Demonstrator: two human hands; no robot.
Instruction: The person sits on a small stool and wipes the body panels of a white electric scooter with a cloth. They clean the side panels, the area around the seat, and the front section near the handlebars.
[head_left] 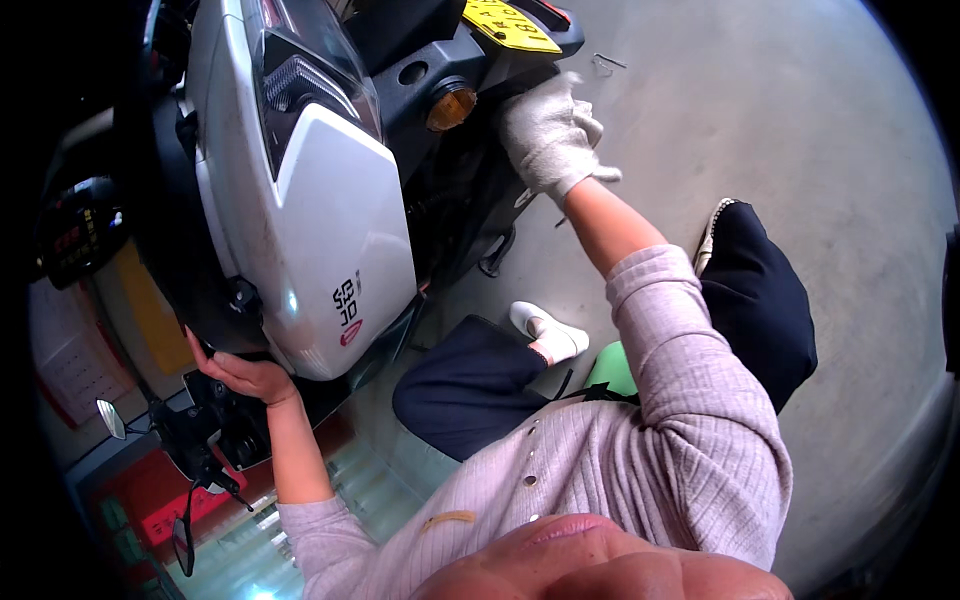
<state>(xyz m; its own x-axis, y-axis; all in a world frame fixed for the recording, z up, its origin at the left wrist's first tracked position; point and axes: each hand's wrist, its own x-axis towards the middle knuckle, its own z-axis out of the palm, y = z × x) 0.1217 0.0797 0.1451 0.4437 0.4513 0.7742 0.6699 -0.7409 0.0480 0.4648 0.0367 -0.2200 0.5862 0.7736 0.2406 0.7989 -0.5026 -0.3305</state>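
A white and black scooter (335, 240) fills the upper left, its rear end toward the top. My left hand (248, 378) is bare. Its fingers stretch out along the dark seat (215, 310), beside the edge of the white side panel; it holds nothing that I can see. My right hand (553, 135) wears a white knit glove. It reaches in at the dark rear fender, below the yellow plate (512, 24) and beside the orange turn signal (452, 106). Its fingers are curled, and what they grip is hidden.
On the grey floor (800, 150) near the fender lies a thin bent metal tool (610, 62). I sit low on a green seat (612, 368), legs apart. At the lower left are a scooter's handlebar (205, 425) and mirror (183, 545), with a glass display case (350, 490) nearby.
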